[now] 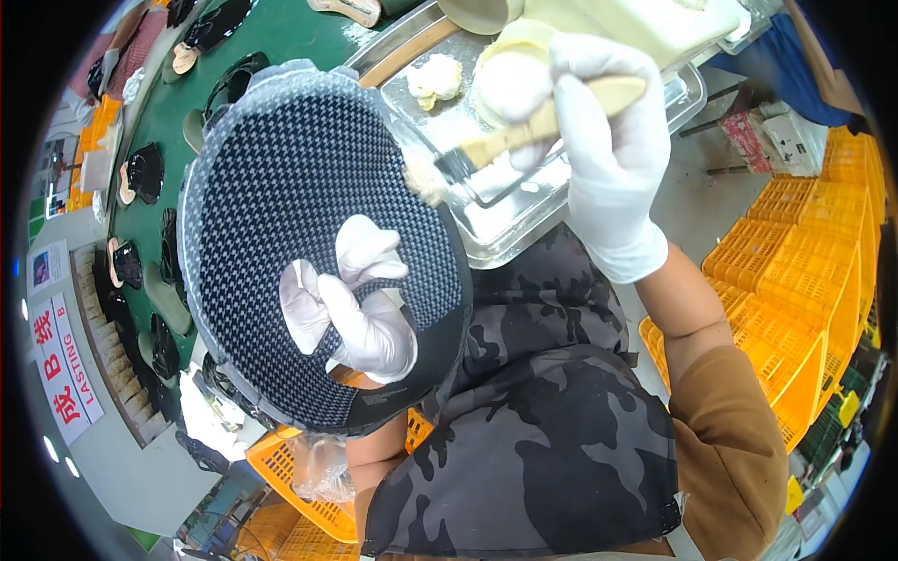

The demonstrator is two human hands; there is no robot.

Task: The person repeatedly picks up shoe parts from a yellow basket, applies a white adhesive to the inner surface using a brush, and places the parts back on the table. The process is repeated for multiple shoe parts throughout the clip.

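A large shoe upper (pixel 290 187), probably a boot's, stands tilted with its black-and-white houndstooth lining facing me and a pale, wrinkled edge around the rim. My left hand (pixel 360 323), in a white glove, comes up inside it with curled fingers gripping it from within. In my white-gloved right hand (pixel 608 159) is a glue brush (pixel 552 122) with a wooden handle. Its pale bristles (pixel 427 179) are at the upper's right edge. Beyond the brush, a round tub (pixel 510 58) of creamy white paste sits in a metal tray (pixel 505 251), near a whitish lump (pixel 435 80).
A green work table (pixel 281 33) curves away at the upper left, carrying black shoe uppers (pixel 145 173) and pale soles. Orange crates (pixel 776 262) are stacked at the right. Another orange crate (pixel 309 486) with clear plastic lies lower left. Someone in blue (pixel 786 70) is at upper right.
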